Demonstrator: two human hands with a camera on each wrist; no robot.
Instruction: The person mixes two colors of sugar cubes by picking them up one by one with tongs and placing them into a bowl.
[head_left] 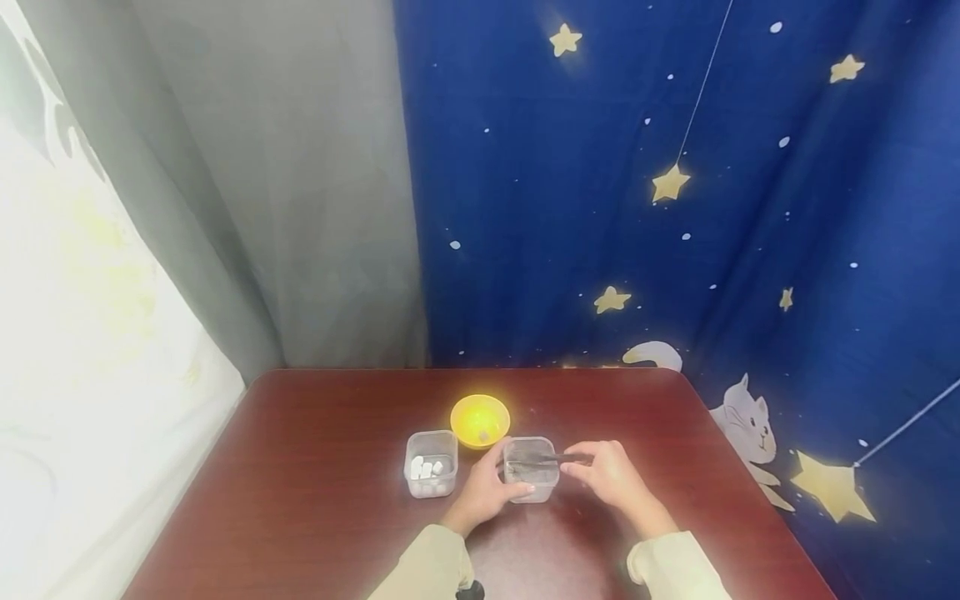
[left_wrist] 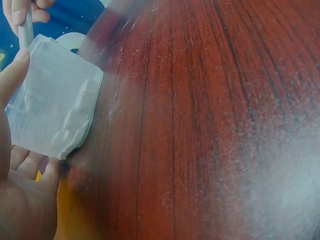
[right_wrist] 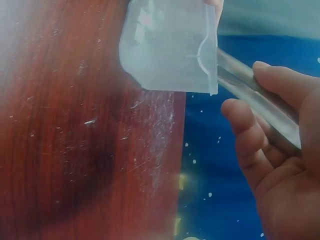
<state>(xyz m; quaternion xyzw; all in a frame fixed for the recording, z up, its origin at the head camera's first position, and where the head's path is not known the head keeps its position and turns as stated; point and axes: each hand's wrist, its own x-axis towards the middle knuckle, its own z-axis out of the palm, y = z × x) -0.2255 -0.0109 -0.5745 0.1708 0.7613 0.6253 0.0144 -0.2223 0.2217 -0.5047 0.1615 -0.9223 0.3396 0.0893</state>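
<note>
My left hand (head_left: 478, 493) grips a clear plastic container (head_left: 542, 492), thumb on the near side and fingers round the far left. White pieces (left_wrist: 77, 117) show through its wall along the bottom in the left wrist view. In my right hand (head_left: 611, 477) are metal tongs (right_wrist: 270, 111), pinched between thumb and fingers. Their two arms reach over the container's rim, and the tips show blurred inside it in the left wrist view. Left of that hand stands a second clear container (head_left: 411, 479) holding several white pieces (head_left: 427, 469).
A yellow bowl (head_left: 459, 427) sits behind the two containers, with a small pale piece (head_left: 483, 437) inside. All stand on a dark red wooden table (head_left: 322, 500). Grey curtain (head_left: 337, 208) and blue star-patterned curtain (head_left: 540, 208) hang past the table's far edge.
</note>
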